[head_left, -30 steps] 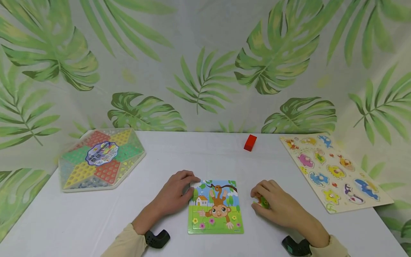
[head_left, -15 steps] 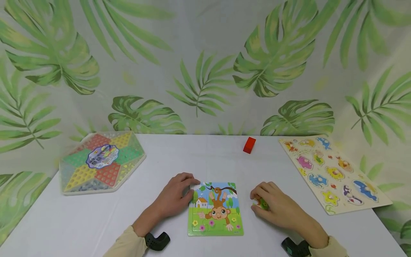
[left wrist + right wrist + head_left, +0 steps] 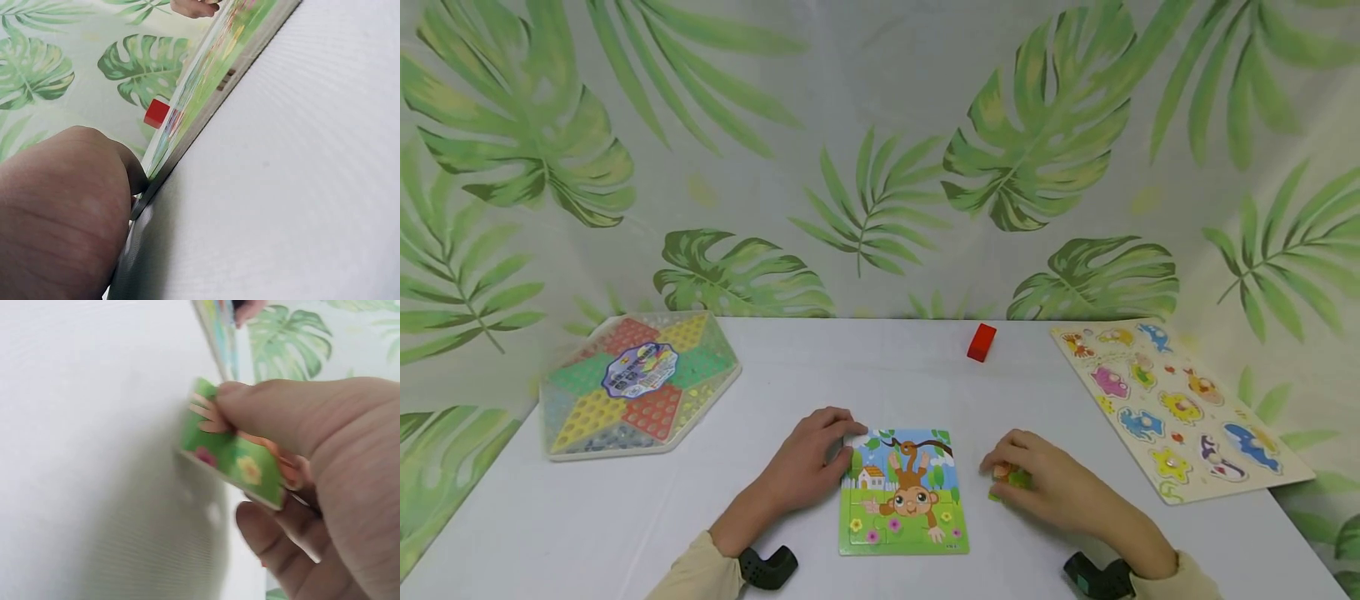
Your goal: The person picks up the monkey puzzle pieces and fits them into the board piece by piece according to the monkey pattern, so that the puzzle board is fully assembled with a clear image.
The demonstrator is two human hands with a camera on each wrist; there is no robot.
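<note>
A square monkey jigsaw puzzle [image 3: 904,492] lies flat in front of the person. The left hand [image 3: 808,454] rests at its upper left edge; fingertips and thumb touch the board there, and the left wrist view shows this hand [image 3: 69,212] from behind, its fingertips mostly hidden. To the right of the board, the right hand [image 3: 1048,479] pinches a puzzle piece [image 3: 234,447] between thumb and fingers. Green with pink and yellow flowers and a monkey's hand, the piece is tilted in the right wrist view. Part of it is covered by the right hand [image 3: 331,444].
A red block [image 3: 981,342] lies toward the table's back edge. The hexagonal Chinese checkers box [image 3: 700,417] is at the far left. At the far right, an animal peg puzzle board [image 3: 1213,487] reaches past the table's side edge. A leaf-patterned cloth hangs behind.
The right hand has shifted slightly left and turned the puzzle piece, showing more of its face. The left hand keeps its place at the board. The head view has tilted up slightly.
</note>
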